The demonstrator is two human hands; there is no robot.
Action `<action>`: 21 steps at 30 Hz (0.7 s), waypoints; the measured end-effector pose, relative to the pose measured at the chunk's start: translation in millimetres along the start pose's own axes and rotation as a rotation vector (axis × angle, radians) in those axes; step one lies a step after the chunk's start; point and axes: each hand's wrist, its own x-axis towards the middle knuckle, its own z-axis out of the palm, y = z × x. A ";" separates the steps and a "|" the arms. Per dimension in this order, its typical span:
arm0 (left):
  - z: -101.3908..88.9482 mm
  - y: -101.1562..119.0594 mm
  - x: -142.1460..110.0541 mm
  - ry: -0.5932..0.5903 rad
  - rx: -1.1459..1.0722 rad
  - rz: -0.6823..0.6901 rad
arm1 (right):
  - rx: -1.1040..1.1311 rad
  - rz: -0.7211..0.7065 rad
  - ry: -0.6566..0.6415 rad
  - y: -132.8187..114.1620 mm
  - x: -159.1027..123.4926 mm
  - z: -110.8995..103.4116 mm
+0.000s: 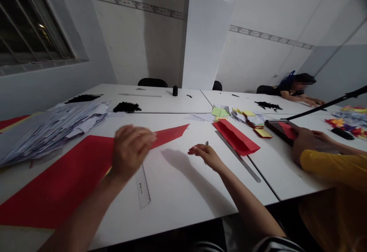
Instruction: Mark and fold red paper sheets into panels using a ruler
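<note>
Through the head camera I looked across a white table [183,191], its top crossed by dark seams, in a room with pale walls, a patterned border, a thick pillar [205,34] and a barred window [31,26] on the left.

I counted three black chairs [153,82] along the far side, three black heaps [127,107], one black spool [175,90] and three rulers: a clear one [143,191], a metal one [249,168] and a long pale one [143,95]. One large red sheet [65,179] lay at the left beside a heap of white papers [65,126]; one folded red piece [236,137] lay on the right, against the metal ruler. Two other people were there, one leaning low [289,87] at the far right, one in a yellow sleeve [335,166] reaching to a dark box [318,145].

The left hand [130,148] was blurred, fingers half curled, covering part of the red sheet; I could not tell whether it gripped anything. The right hand [205,154] was closed around a slim pen-like object [207,143], mostly hidden by the fingers. A red strip [172,134] showed beyond the left hand, but its link to the sheet was covered. The yellow-sleeved arm ran out of view.
</note>
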 end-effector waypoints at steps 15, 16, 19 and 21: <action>68.6 71.9 -111.5 -0.515 -0.217 -0.035 | 0.310 0.315 0.038 67.0 -19.4 46.9; 66.2 65.0 -112.0 -0.483 -0.186 -0.063 | 0.245 0.301 0.051 69.1 -20.3 45.0; 56.1 36.8 -113.5 -0.346 -0.005 -0.217 | -0.055 0.205 0.128 72.3 -24.6 39.7; 48.6 17.9 -117.2 -0.306 0.108 -0.338 | -0.279 0.088 0.214 71.8 -29.5 40.3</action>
